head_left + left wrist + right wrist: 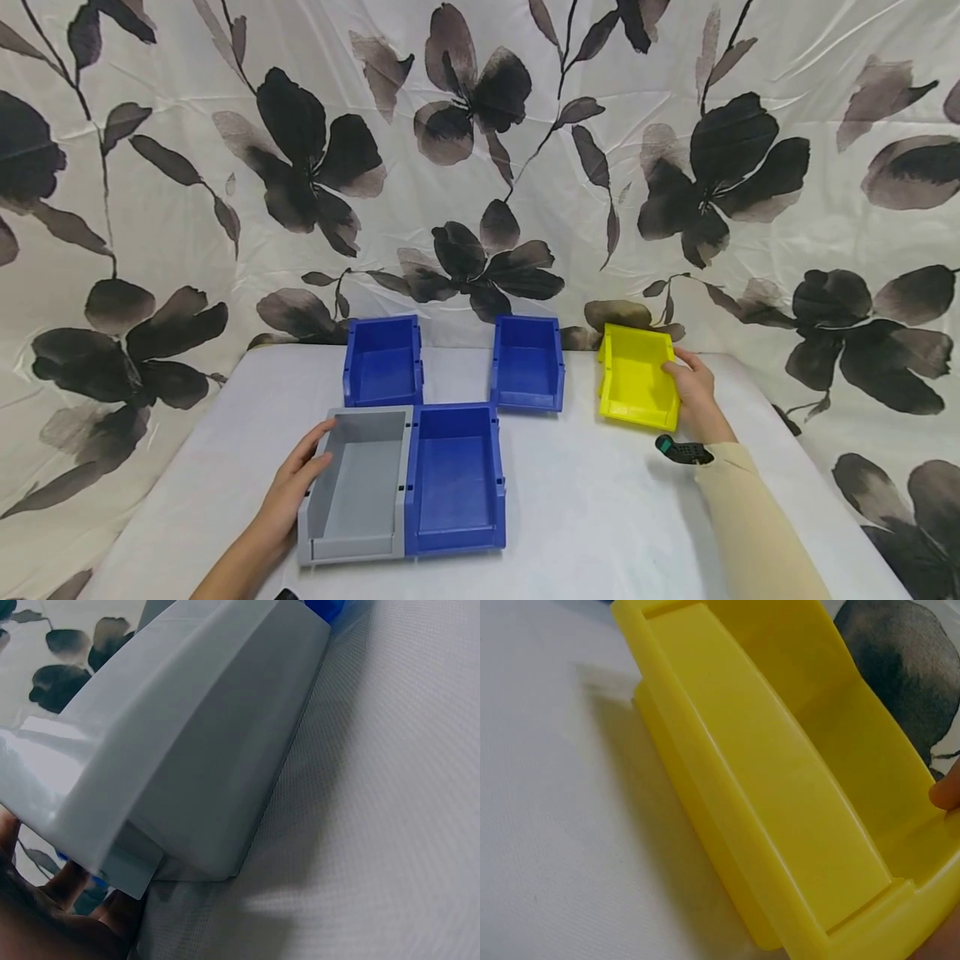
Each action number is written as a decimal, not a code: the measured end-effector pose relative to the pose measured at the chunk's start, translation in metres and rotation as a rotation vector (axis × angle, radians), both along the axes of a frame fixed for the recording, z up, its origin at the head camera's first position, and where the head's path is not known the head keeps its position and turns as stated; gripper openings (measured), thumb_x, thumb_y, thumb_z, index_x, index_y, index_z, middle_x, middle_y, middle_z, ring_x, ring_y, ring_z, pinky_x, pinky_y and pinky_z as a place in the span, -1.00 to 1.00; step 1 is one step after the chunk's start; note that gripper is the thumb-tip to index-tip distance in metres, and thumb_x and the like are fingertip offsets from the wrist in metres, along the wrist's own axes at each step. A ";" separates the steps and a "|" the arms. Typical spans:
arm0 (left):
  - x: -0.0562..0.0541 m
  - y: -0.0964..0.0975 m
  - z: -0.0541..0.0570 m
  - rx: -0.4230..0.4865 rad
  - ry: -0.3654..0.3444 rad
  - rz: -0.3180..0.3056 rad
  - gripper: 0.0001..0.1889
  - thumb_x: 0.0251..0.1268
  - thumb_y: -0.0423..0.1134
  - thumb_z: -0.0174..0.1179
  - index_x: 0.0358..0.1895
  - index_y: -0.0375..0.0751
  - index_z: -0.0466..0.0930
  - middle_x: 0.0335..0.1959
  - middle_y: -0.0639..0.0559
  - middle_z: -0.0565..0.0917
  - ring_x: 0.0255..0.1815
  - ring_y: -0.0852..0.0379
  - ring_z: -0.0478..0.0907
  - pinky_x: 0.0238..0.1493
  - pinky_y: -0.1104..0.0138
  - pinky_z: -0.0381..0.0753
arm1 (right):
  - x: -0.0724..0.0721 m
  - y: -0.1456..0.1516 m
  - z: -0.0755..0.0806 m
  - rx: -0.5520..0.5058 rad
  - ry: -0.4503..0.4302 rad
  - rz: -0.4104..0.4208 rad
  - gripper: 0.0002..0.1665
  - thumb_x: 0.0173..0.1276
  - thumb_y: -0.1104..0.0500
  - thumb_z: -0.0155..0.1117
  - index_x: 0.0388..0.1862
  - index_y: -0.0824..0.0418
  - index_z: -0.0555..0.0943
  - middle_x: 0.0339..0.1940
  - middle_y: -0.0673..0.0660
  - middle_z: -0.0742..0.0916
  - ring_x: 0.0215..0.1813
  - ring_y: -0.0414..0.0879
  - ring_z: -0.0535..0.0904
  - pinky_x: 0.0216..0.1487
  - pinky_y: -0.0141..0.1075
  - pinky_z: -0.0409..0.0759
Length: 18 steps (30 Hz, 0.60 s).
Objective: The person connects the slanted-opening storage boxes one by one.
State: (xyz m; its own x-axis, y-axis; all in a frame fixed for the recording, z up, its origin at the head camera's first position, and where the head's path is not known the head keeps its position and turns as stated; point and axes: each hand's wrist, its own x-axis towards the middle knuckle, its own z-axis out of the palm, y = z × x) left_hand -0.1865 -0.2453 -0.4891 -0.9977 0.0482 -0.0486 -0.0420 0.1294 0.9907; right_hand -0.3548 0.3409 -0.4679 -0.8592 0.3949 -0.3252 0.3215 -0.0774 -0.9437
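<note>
My left hand [288,487] grips the left wall of a grey storage bin [363,487], thumb over the rim. That bin sits side by side with a large blue bin [457,479] on the table. At the right, my right hand [697,396] holds a yellow bin [640,379] by its right wall, the thumb over the rim. In the right wrist view the front of the yellow bin [757,765] slants above a shadow on the cloth. The left wrist view shows the side of the grey bin [225,742] close up, with fingers at its far end.
Two smaller blue bins stand behind: a left one [384,362] and a right one [528,364], with a gap between them. A white cloth covers the table [585,508]. A floral curtain [585,208] hangs along the table's back edge.
</note>
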 end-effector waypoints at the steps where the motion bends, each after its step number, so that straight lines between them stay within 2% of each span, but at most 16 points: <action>1: 0.000 0.000 0.000 -0.003 -0.002 0.001 -0.42 0.55 -0.08 -0.06 0.53 -0.03 0.06 0.58 -0.11 -0.23 0.53 -0.20 -0.42 0.35 -0.28 -0.32 | 0.001 -0.001 0.001 0.005 0.003 -0.008 -0.30 0.44 0.20 0.05 0.54 -0.02 0.19 0.52 0.11 0.23 0.28 -0.01 0.30 0.35 -0.19 0.29; 8: -0.001 0.000 0.000 -0.018 -0.006 0.011 -0.42 0.54 -0.07 -0.06 0.53 -0.02 0.07 0.58 -0.10 -0.21 0.53 -0.22 -0.41 0.34 -0.30 -0.33 | 0.009 -0.007 0.011 0.005 -0.002 -0.028 -0.29 0.42 0.18 0.06 0.54 -0.04 0.21 0.51 0.09 0.25 0.23 -0.04 0.32 0.32 -0.21 0.30; 13: 0.000 0.000 -0.001 -0.015 -0.007 0.012 -0.42 0.53 -0.06 -0.05 0.53 -0.03 0.07 0.58 -0.10 -0.19 0.53 -0.23 -0.40 0.34 -0.30 -0.32 | 0.023 -0.013 0.029 -0.052 0.013 -0.006 -0.27 0.42 0.19 0.07 0.54 -0.06 0.18 0.47 0.08 0.29 0.14 -0.10 0.37 0.23 -0.25 0.37; 18: -0.001 -0.001 -0.001 -0.018 0.001 0.012 -0.42 0.54 -0.07 -0.05 0.53 -0.02 0.08 0.58 -0.09 -0.19 0.53 -0.22 -0.39 0.35 -0.29 -0.30 | 0.037 -0.021 0.048 -0.100 0.033 0.041 -0.25 0.44 0.20 0.05 0.56 -0.07 0.12 0.49 0.08 0.28 0.21 -0.08 0.37 0.27 -0.19 0.34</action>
